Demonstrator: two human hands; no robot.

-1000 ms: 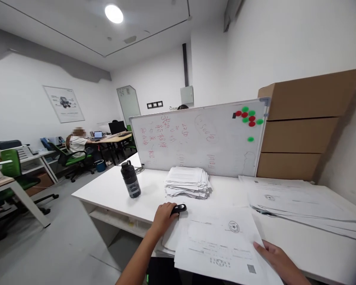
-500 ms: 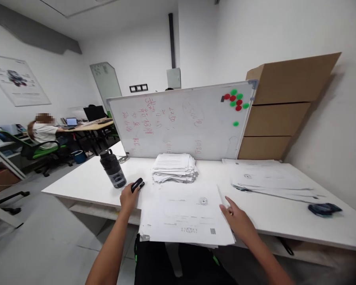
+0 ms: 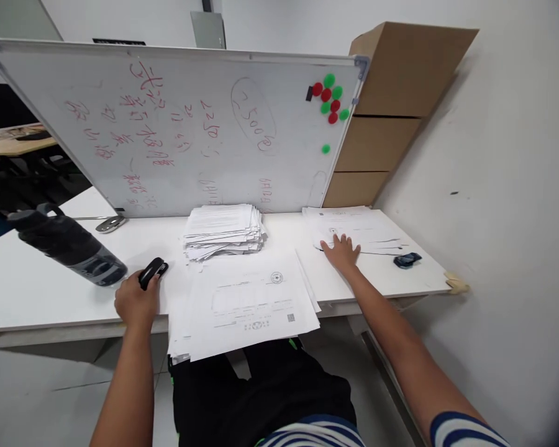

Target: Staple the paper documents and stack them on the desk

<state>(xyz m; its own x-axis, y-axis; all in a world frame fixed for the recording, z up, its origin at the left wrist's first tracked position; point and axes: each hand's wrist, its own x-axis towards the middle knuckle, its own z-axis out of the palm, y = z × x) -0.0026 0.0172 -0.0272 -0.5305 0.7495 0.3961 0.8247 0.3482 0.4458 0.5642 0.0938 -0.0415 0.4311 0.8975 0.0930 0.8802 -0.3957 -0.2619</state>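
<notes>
My left hand (image 3: 136, 298) is closed round a black stapler (image 3: 153, 273) on the left part of the white table. Fingers spread, my right hand (image 3: 342, 253) lies on the near edge of a spread pile of printed sheets (image 3: 354, 222) at the right. Between my hands a stack of printed papers (image 3: 246, 304), its top sheet skewed, overhangs the table's front edge above my lap. Behind it stands a thicker, uneven stack of papers (image 3: 223, 226).
A dark water bottle (image 3: 74, 248) stands left of the stapler, near a grey computer mouse (image 3: 110, 224). A whiteboard (image 3: 190, 136) with red writing and magnets leans at the back, beside cardboard boxes (image 3: 382, 118). A dark object (image 3: 407, 260) lies at the right, near the wall.
My right hand has moved from beside the middle stack to the sheets on the right, and its fingers have spread. The left hand keeps the stapler. The view has turned downward and right.
</notes>
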